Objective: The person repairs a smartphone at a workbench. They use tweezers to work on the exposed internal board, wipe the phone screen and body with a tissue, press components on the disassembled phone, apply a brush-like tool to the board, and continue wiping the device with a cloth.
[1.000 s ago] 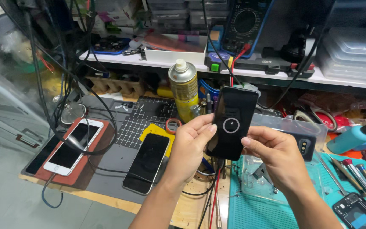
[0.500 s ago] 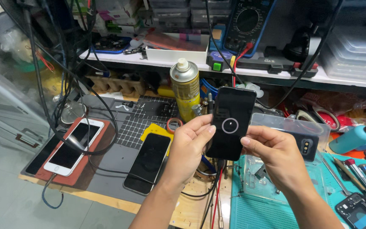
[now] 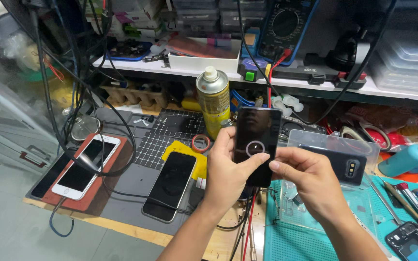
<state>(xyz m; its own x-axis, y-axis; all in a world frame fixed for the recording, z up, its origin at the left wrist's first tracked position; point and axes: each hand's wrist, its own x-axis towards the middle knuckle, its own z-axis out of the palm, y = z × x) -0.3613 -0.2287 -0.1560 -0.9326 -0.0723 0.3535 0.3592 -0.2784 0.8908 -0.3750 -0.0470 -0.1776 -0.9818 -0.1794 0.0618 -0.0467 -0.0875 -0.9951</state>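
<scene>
Here, head view: the phone (image 3: 256, 145) stands upright at frame centre, long axis vertical, pinched between both hands. Left hand (image 3: 226, 171) grips its left edge, thumb on the screen; right hand (image 3: 310, 181) grasps the lower right.

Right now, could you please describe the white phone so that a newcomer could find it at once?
Start at the wooden workbench and go to its left end, where a reddish-brown pad lies. The white phone rests face up on it with a cable plugged in. Unlike the black phone beside it, its frame is white.
</scene>
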